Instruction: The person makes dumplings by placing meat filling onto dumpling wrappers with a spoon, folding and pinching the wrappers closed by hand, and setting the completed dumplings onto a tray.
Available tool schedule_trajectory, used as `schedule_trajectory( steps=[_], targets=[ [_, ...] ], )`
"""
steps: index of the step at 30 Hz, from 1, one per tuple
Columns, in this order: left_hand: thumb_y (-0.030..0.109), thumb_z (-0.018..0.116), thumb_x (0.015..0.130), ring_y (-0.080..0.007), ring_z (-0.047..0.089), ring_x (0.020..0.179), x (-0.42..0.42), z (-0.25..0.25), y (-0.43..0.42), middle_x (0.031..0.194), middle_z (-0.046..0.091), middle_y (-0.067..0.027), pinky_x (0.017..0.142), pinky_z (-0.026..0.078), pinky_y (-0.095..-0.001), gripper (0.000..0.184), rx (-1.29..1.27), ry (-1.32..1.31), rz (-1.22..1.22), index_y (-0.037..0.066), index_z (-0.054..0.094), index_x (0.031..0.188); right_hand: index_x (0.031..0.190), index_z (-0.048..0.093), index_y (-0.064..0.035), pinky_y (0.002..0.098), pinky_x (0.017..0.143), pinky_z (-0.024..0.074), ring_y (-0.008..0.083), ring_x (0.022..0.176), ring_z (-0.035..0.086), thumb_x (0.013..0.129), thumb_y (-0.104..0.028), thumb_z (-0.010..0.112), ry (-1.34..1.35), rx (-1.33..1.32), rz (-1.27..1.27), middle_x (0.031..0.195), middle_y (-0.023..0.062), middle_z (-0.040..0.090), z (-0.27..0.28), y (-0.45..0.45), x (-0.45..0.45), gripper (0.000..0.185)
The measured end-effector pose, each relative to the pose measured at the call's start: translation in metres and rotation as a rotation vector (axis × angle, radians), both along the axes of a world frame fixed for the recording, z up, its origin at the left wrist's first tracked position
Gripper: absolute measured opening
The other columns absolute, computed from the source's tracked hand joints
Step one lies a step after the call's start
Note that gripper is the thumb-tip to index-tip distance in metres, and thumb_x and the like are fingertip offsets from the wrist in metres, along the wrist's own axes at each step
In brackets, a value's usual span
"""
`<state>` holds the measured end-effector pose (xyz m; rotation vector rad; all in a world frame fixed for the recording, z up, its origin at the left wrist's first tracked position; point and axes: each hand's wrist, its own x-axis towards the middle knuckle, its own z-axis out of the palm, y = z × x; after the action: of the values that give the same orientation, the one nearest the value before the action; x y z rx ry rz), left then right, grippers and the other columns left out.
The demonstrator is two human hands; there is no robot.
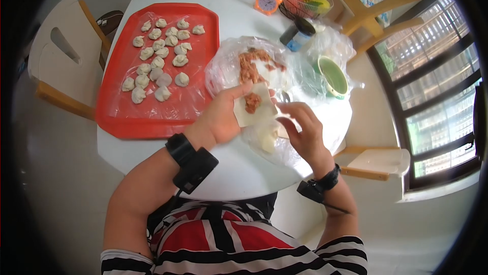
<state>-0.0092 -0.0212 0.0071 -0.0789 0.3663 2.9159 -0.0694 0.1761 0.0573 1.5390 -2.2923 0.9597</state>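
Note:
A square wonton wrapper lies across the fingers of my left hand, whose thumb rests on its upper edge. A lump of pink minced meat sits on the wrapper. My right hand is at the wrapper's right edge, its thumb and forefinger bent and apart, with nothing visible between them. Just beyond the hands, more minced meat lies in a clear plastic bag. Part of a metal spoon shows near my right fingers. Below the hands, pale wrappers lie in clear plastic, partly hidden.
On the left, a red tray lined with plastic film holds several folded wontons. A green bowl, a dark-lidded jar, an orange clock and a fruit basket stand farther back. Chairs surround the white table.

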Motion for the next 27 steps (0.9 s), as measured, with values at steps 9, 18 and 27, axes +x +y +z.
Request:
schedule_trajectory(
  steps=[9, 18, 27],
  targets=[
    [0.047, 0.035, 0.101, -0.024, 0.059, 0.11, 0.001, -0.005, 0.004, 0.121, 0.061, -0.011, 0.094, 0.048, -0.0407, 0.051, -0.147, -0.016, 0.002, 0.006, 0.052, 0.127, 0.096, 0.07, -0.0061, 0.0327, 0.068, 0.0527, 0.0241, 0.082, 0.062, 0.07, 0.011, 0.07, 0.047, -0.001, 0.17, 0.092, 0.0075, 0.061, -0.002, -0.021, -0.005, 0.031],
    [0.067, 0.031, 0.094, -0.0149, 0.06, 0.097, 0.001, -0.007, 0.012, 0.106, 0.063, -0.0026, 0.082, 0.05, -0.0372, 0.068, -0.38, 0.098, 0.039, 0.01, 0.056, 0.122, 0.089, 0.064, -0.0088, 0.0362, 0.071, 0.0492, 0.0252, 0.085, 0.058, 0.048, 0.001, 0.079, 0.202, 0.022, 0.233, 0.093, 0.003, 0.061, 0.003, -0.055, -0.004, 0.044],
    [0.063, 0.031, 0.096, -0.0136, 0.058, 0.101, 0.002, 0.002, 0.012, 0.111, 0.061, -0.0023, 0.089, 0.046, -0.0341, 0.068, -0.379, 0.087, 0.068, 0.007, 0.051, 0.129, 0.091, 0.062, -0.0088, 0.0369, 0.071, 0.0456, 0.0268, 0.08, 0.056, 0.052, 0.002, 0.077, 0.166, 0.007, 0.187, 0.085, 0.0052, 0.061, 0.003, -0.054, -0.011, 0.044]
  ],
)
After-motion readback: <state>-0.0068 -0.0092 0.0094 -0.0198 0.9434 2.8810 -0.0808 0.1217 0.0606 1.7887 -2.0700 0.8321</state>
